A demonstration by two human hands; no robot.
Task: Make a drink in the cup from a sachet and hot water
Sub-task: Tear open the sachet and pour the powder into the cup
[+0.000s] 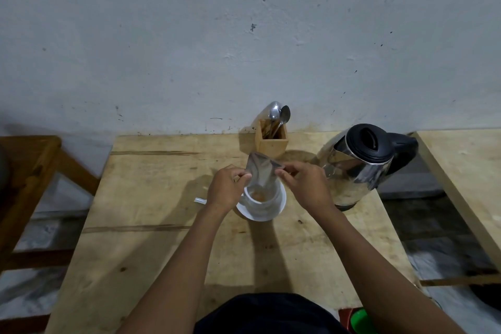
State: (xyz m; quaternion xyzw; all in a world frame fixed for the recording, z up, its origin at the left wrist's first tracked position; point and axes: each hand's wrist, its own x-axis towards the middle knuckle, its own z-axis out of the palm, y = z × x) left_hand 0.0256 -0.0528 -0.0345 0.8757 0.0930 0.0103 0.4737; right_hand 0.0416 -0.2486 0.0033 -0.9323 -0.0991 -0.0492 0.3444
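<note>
A white cup [261, 202] stands on a white saucer [279, 209] in the middle of the wooden table [151, 225]. Brown powder lies in the bottom of the cup. A silvery sachet [261, 171] hangs upside down just above the cup, its lower corner pointing into it. My left hand [226, 187] pinches the sachet's left edge. My right hand [305, 184] pinches its upper right corner. A steel kettle [357, 165] with a black lid and handle stands to the right of the cup.
A wooden holder [272, 139] with spoons [279, 114] stands against the wall behind the cup. A small white scrap [200, 200] lies left of the saucer. A wooden stool [32, 171] is at the left, another wooden surface [466, 171] at the right.
</note>
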